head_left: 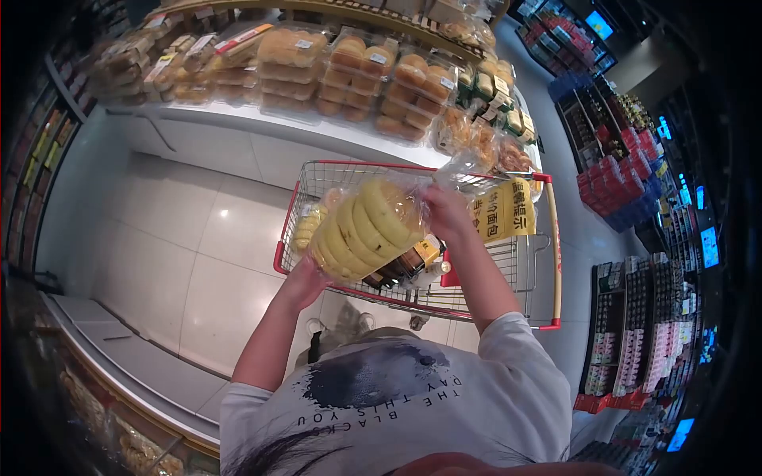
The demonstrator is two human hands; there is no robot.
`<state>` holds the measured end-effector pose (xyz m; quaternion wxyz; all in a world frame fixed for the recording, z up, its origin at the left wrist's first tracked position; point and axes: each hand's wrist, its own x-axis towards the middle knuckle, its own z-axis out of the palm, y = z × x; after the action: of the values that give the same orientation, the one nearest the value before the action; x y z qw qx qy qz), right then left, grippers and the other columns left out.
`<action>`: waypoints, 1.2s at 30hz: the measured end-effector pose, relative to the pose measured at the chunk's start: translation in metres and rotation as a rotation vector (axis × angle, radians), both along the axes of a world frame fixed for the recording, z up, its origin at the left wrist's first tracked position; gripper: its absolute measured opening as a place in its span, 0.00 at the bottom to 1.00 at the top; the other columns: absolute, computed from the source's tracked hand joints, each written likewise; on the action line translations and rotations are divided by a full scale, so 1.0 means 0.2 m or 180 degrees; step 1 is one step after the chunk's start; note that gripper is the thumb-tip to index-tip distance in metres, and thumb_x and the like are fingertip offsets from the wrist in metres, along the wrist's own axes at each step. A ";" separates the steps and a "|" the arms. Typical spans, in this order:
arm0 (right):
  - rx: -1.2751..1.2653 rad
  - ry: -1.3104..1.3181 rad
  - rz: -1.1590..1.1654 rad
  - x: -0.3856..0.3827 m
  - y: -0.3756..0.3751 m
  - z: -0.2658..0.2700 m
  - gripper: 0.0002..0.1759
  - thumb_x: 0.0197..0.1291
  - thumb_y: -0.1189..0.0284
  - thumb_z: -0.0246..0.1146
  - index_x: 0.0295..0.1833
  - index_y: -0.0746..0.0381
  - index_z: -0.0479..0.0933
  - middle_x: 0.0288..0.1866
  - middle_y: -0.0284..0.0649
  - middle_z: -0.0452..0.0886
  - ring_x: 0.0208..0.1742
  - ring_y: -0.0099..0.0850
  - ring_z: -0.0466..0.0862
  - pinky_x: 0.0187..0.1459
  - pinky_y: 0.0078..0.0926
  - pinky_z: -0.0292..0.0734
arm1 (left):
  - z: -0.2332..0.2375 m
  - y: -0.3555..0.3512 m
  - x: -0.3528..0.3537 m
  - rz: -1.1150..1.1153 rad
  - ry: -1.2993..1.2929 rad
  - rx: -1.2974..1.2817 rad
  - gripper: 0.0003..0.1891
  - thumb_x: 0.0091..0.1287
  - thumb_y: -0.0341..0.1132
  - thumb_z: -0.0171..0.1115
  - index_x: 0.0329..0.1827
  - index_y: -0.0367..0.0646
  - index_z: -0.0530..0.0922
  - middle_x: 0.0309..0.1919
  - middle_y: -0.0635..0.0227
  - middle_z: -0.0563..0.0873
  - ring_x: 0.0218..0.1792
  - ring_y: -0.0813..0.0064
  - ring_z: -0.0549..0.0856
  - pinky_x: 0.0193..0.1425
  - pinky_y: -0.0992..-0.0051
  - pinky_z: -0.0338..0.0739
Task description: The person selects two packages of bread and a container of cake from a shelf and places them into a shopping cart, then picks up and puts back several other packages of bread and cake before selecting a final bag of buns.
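So it's a clear plastic bag of yellow bread, a row of soft ridged rolls packed tight and tilted on a diagonal. The loose, crinkly end of the plastic is bunched up at the upper right, and the right hand has its fingers pinched shut on that part. The left hand props up the lower end. Its fingers are tucked behind the bag, so I can't tell how they're set. The bag sits between both hands, right above a red-rimmed shopping cart with a yellow sign just past the right fingers. Beyond that is a bakery shelf stacked with packed buns.
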<state>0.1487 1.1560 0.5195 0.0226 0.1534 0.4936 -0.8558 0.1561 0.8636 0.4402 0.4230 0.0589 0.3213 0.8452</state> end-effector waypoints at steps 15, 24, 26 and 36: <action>-0.1281 0.0119 0.0418 -0.02 -0.42 -0.08 0.29 0.58 0.62 0.59 0.61 0.62 0.60 0.59 0.43 0.67 0.60 0.34 0.69 0.57 0.34 0.68 | 0.18 -0.18 0.18 0.1539 -0.0357 -0.0046 0.27 0.66 0.49 0.46 0.65 0.46 0.60 0.61 0.61 0.68 0.60 0.63 0.70 0.63 0.62 0.65; -0.1560 -0.0014 0.1432 0.05 -1.03 -0.24 0.53 0.41 0.37 0.61 0.68 0.56 0.51 0.67 0.38 0.58 0.67 0.41 0.60 0.65 0.44 0.57 | 0.36 -0.26 0.31 0.3741 0.1763 -0.2162 0.49 0.46 0.39 0.70 0.67 0.43 0.45 0.60 0.60 0.58 0.63 0.63 0.61 0.66 0.62 0.59; -0.1876 -0.0238 0.1332 0.03 -1.10 -0.22 0.50 0.42 0.39 0.62 0.66 0.56 0.57 0.65 0.40 0.63 0.66 0.41 0.63 0.65 0.44 0.58 | 0.31 -0.31 0.34 0.3792 0.2594 -0.2765 0.56 0.40 0.41 0.75 0.67 0.44 0.41 0.62 0.59 0.55 0.64 0.62 0.60 0.66 0.60 0.59; -0.2971 -0.0009 0.2353 -0.20 -1.61 -0.01 0.45 0.47 0.41 0.59 0.64 0.59 0.61 0.60 0.45 0.68 0.58 0.45 0.72 0.56 0.49 0.70 | 0.42 -1.03 0.30 0.2687 0.0844 -0.1159 0.41 0.57 0.62 0.53 0.65 0.41 0.56 0.60 0.56 0.66 0.63 0.60 0.65 0.63 0.57 0.64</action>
<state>0.1078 0.8334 0.5183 0.3847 -0.0535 0.0858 -0.9175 0.2167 0.6585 0.5237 0.0016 -0.0444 0.5111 0.8584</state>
